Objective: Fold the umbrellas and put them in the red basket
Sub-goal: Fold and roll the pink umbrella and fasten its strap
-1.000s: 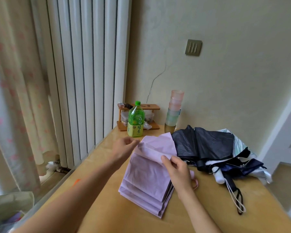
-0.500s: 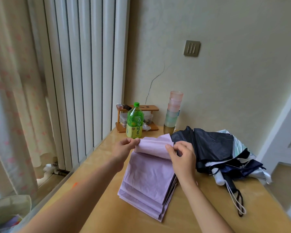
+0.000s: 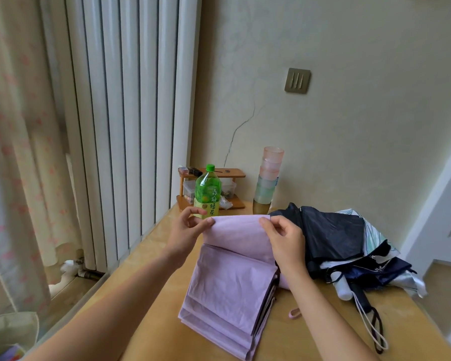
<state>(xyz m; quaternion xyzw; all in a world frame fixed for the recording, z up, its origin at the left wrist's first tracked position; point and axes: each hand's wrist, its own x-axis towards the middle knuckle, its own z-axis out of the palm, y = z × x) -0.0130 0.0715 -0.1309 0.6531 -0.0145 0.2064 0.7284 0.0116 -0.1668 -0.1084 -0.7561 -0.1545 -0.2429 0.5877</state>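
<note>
I have the left hand (image 3: 190,230) just in front of the bottle (image 3: 208,194), thumb and forefinger pinching the left corner of the lilac umbrella (image 3: 232,282)'s top flap. The right hand (image 3: 284,239) is in front of the bottle and to its right, pinching the flap's right corner the same way, with its other fingers loosely curled. Between the two hands the flap's folded edge is stretched level and lifted, nearly up to the bottle's base on my feed. The rest of the umbrella lies flat on the table (image 3: 310,327), running from the bottle toward me, its panels stacked in neat pleats with dark ribs showing along the right edge. A pink strap (image 3: 294,313) loops out from under that edge. Right of the bottle, past the right hand, the dark umbrellas (image 3: 331,230) lie in a loose, unfolded heap, touching or nearly touching the lilac one; I cannot tell which. Behind the bottle stands a small wooden rack (image 3: 235,173), and just to its right a stack of cups (image 3: 268,178). A white radiator (image 3: 130,113) rises to the bottle's left.
</note>
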